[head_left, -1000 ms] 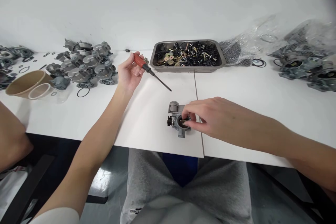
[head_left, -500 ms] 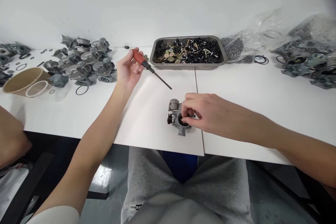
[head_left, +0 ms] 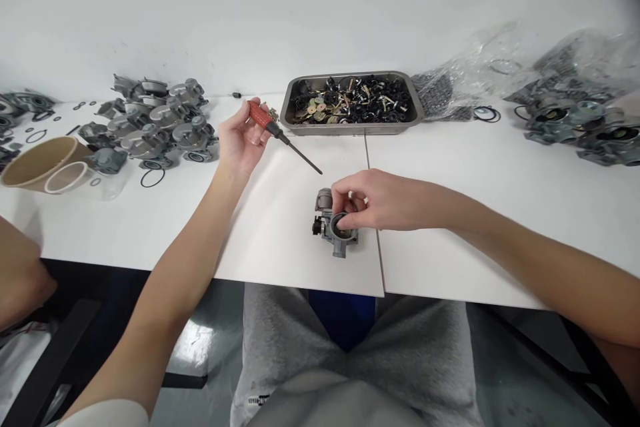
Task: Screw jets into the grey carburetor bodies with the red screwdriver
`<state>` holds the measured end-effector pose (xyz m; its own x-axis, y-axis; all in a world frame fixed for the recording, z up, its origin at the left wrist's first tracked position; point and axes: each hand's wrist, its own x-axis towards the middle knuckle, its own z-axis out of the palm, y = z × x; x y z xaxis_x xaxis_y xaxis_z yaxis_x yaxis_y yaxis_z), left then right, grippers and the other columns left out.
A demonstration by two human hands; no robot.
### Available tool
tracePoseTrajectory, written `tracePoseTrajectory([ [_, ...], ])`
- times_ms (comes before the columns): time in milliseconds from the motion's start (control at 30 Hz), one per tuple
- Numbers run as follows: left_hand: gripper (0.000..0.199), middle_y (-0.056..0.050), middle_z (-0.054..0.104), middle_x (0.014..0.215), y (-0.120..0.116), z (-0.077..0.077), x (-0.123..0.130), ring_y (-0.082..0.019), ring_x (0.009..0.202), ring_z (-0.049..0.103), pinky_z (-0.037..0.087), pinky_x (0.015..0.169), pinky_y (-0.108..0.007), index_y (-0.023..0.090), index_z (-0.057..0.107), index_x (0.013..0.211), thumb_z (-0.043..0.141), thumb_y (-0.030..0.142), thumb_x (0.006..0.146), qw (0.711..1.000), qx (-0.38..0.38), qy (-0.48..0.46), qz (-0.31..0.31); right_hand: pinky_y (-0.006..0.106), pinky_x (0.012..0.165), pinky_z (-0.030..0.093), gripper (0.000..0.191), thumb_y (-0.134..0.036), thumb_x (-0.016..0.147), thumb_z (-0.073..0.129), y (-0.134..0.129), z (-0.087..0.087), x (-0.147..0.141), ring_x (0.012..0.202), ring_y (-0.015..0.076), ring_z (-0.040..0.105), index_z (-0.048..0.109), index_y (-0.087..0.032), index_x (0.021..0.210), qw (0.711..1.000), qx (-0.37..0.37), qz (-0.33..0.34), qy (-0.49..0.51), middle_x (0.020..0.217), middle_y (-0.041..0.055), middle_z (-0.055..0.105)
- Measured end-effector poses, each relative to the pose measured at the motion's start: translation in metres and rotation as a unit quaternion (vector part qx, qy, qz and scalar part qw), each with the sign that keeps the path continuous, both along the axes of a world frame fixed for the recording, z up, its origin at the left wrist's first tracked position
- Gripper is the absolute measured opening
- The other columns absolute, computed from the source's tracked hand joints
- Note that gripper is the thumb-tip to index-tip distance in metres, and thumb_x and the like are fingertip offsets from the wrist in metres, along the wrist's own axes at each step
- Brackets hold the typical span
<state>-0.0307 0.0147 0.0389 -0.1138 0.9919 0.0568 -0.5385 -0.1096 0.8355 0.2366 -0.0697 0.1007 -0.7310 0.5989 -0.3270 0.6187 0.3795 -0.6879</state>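
Note:
My left hand (head_left: 239,147) is wrapped round the red handle of a screwdriver (head_left: 260,115), raised over the table with its dark shaft slanting down to the right. A grey metal carburetor (head_left: 339,247) sits on the white table in front of me, its round bore facing up. My right hand (head_left: 387,200) reaches over it from the right, thumb and fingers closed together at the bore. Whatever these fingertips pinch is too small and covered to make out. The screwdriver's tip hangs in the air, apart from the carburetor.
Behind stands a metal tray (head_left: 353,128) of brass discs and black small parts. More carburetors (head_left: 150,123) cluster at left, near a tan tub (head_left: 43,163) and a clear cup (head_left: 67,179). Others (head_left: 570,123) lie right by plastic bags (head_left: 450,90). Another person's arm (head_left: 23,273) shows at left.
My right hand has shifted slightly left and up at the carburetor's bore, uncovering more of it. The left hand keeps the screwdriver in much the same pose. The whole view has shifted a little.

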Motion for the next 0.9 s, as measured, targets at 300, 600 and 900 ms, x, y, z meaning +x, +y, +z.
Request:
tracePoseTrajectory([
  [300, 0.027, -0.001, 0.067, 0.076, -0.01, 0.01, 0.012, 0.001, 0.037, 0.031, 0.033, 0.04, -0.016, 0.015, 0.062, 0.082, 0.043, 0.028, 0.096, 0.999, -0.012, -0.038, -0.002, 0.026, 0.065, 0.038, 0.017, -0.033, 0.083, 0.062, -0.001, 0.004, 0.006, 0.071, 0.0123, 0.053, 0.065, -0.017, 0.088, 0.999, 0.027, 0.021, 0.029, 0.086, 0.0026, 0.062],
  [600, 0.026, -0.005, 0.067, 0.078, -0.006, 0.002, 0.01, 0.0, 0.035, 0.032, 0.033, 0.039, -0.017, 0.011, 0.062, 0.085, 0.04, 0.021, 0.094, 0.995, 0.004, -0.081, -0.054, 0.03, 0.06, 0.043, 0.05, -0.061, 0.09, 0.05, -0.05, 0.004, 0.014, 0.063, 0.0133, 0.056, 0.06, -0.021, 0.118, 0.974, 0.176, -0.141, -0.026, 0.113, 0.0091, 0.058],
  [900, 0.026, -0.006, 0.068, 0.077, -0.005, 0.001, 0.004, -0.001, 0.034, 0.032, 0.035, 0.039, -0.018, 0.01, 0.063, 0.086, 0.039, 0.017, 0.091, 0.992, 0.009, -0.115, -0.046, 0.03, 0.058, 0.049, 0.019, -0.022, 0.084, 0.067, -0.086, -0.045, -0.044, 0.072, 0.0169, 0.062, 0.062, -0.018, 0.102, 0.921, 0.316, -0.216, -0.071, 0.109, 0.0077, 0.057],
])
